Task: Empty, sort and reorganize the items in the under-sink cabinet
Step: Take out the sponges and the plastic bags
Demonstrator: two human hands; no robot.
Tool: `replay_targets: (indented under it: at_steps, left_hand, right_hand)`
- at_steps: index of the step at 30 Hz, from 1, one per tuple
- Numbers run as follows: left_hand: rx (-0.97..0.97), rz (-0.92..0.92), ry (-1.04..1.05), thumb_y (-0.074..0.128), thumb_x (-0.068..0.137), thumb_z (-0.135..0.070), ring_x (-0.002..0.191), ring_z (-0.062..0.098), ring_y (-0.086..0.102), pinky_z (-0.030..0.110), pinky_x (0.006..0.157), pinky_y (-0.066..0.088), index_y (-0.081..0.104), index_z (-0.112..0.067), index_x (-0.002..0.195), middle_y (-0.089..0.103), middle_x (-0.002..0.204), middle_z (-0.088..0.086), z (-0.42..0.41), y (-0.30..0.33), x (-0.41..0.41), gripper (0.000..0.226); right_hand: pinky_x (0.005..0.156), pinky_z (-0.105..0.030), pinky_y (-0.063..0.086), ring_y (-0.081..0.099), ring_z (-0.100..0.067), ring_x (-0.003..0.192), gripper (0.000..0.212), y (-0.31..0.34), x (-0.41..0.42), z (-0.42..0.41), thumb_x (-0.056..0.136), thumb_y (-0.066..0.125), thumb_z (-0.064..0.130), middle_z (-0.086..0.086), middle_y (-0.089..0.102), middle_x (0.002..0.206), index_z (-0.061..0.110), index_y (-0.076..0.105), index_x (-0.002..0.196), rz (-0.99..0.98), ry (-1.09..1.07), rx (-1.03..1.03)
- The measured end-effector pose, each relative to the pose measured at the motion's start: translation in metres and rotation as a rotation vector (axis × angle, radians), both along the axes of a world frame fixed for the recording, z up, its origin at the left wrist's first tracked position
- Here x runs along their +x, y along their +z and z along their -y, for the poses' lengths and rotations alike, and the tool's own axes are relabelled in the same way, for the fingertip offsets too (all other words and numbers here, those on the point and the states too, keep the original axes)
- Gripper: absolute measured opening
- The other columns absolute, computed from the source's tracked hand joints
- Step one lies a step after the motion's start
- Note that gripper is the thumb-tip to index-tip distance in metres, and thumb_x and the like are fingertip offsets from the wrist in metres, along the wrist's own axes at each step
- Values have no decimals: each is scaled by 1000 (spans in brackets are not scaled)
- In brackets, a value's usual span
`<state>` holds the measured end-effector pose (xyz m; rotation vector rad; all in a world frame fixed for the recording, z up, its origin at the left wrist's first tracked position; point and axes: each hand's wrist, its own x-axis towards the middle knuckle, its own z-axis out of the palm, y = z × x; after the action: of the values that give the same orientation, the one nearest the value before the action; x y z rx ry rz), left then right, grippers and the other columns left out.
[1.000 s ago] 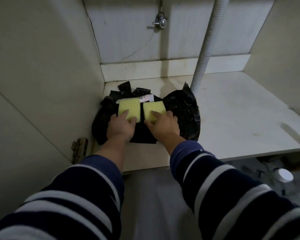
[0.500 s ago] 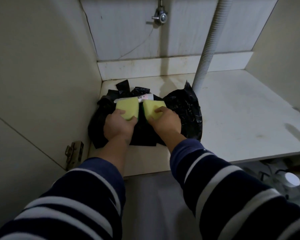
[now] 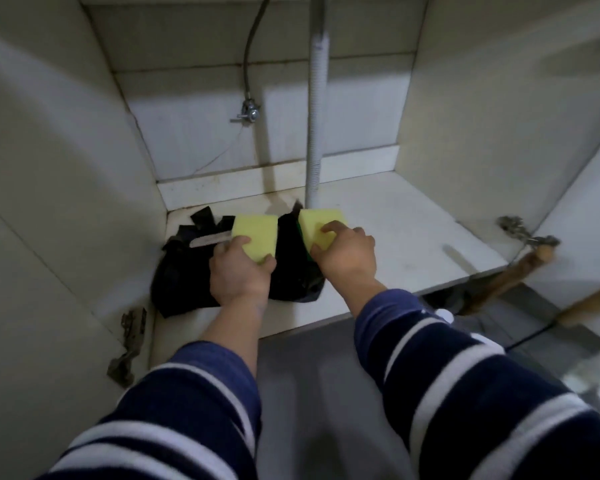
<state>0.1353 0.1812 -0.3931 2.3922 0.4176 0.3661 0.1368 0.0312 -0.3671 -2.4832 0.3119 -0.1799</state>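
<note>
So we're looking into the cabinet [image 3: 378, 216], mostly bare floor, with the black bags [image 3: 184, 275] heaped in the left corner; biggest worry first: that heap is loose and crinkly, so if we drop anything back on it, it'll probably slide or tip off. Next, the drain pipe [image 3: 314, 133] comes down right behind the right sponge [image 3: 321, 225]; swing that hand back too far and we'd likely knock it, or the valve [image 3: 248, 114] on the back wall.

Our left hand [image 3: 239, 271] grips the left sponge [image 3: 257, 239], thumb on top and fingers curled under; the right hand [image 3: 347, 254] pinches the other one by its near edge, green side facing down-left; both are lifted just above the bags. That edge pinch looks thin, so it could slip out. There's also a pale strip [image 3: 210, 240] on the bags we could easily snag.
</note>
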Motion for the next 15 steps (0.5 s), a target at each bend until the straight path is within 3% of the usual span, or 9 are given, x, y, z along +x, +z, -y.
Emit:
replay_targets:
  at_steps: [6, 11, 15]
  left_hand:
    - [-15, -3, -165, 71, 77, -39, 116, 29, 50, 38, 83, 47, 58, -27, 124, 50, 128, 8, 93, 27, -78, 50]
    - [-32, -27, -331, 68, 78, -41, 118, 28, 48, 37, 87, 46, 56, -28, 126, 49, 125, 7, 171, 37, -155, 51]
    - [-24, -46, -458, 68, 78, -42, 118, 28, 48, 36, 86, 44, 54, -29, 125, 49, 126, 7, 229, 37, -206, 51]
  right_hand:
    - [90, -38, 41, 41, -33, 118, 44, 28, -109, 84, 88, 57, 40, -14, 49, 124, 28, 49, 129, -33, -181, -48]
    - [83, -36, 40, 37, -34, 120, 42, 33, -203, 151, 88, 57, 38, -14, 46, 125, 28, 49, 128, -46, -360, -42]
    - [93, -38, 40, 40, -35, 119, 42, 27, -267, 204, 86, 59, 37, -15, 48, 123, 27, 51, 126, -51, -495, -19]
